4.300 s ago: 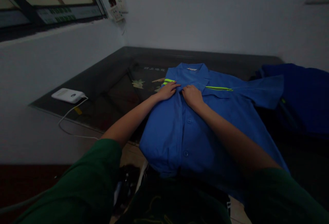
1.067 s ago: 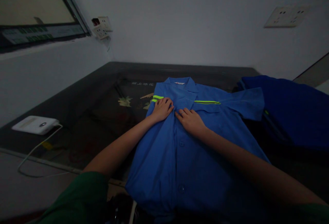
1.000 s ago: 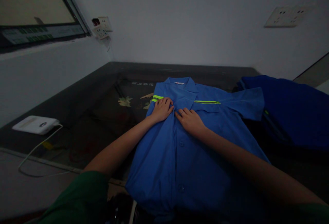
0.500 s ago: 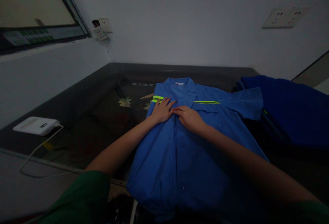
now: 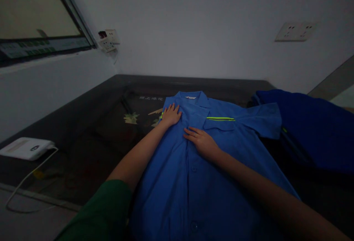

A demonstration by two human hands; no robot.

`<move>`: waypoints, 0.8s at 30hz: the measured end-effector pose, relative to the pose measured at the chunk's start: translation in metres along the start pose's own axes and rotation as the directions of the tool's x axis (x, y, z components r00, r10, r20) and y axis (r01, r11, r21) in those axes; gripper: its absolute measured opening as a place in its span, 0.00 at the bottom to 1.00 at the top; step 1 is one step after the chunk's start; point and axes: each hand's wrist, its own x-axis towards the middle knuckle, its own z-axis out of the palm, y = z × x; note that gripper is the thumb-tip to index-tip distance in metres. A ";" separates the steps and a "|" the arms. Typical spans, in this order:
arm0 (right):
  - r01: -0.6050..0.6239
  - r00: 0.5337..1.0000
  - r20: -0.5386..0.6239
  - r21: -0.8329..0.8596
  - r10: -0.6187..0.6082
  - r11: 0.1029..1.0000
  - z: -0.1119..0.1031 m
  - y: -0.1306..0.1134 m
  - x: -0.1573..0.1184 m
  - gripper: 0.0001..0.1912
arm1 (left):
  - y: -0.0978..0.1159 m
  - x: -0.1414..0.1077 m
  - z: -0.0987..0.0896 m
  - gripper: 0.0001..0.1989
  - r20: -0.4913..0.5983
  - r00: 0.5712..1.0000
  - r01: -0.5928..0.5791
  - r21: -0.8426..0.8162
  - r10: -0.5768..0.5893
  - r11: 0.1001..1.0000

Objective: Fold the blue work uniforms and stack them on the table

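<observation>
A blue short-sleeved shirt (image 5: 221,182) with yellow-green stripes lies front up on the dark table (image 5: 94,123), its collar toward the wall. My left hand (image 5: 171,115) rests flat on the shirt's upper left part, fingers spread, near the striped edge. Lower and to the right, my right hand (image 5: 200,140) lies on the front by the button line, its fingers stretched out and slightly apart. Only the sleeve on the right is spread outward; the other sleeve does not show. Neither hand grips anything visible.
Folded darker blue clothing (image 5: 312,126) lies on the right of the table. A white device (image 5: 27,148) with a cable sits at the left edge. Wall sockets (image 5: 295,31) are at the back right, and more sockets (image 5: 109,41) are near the window corner.
My hands have moved apart: the left went up and left over the stripes, the right slid slightly down. The right fingers have opened from a pinch. The view has shifted a little.
</observation>
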 end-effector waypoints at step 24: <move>-0.027 0.998 -0.055 0.095 0.032 0.995 0.000 -0.006 -0.008 0.28 | -0.027 0.051 0.002 0.28 -0.123 0.985 0.115 -0.024 -0.117 0.993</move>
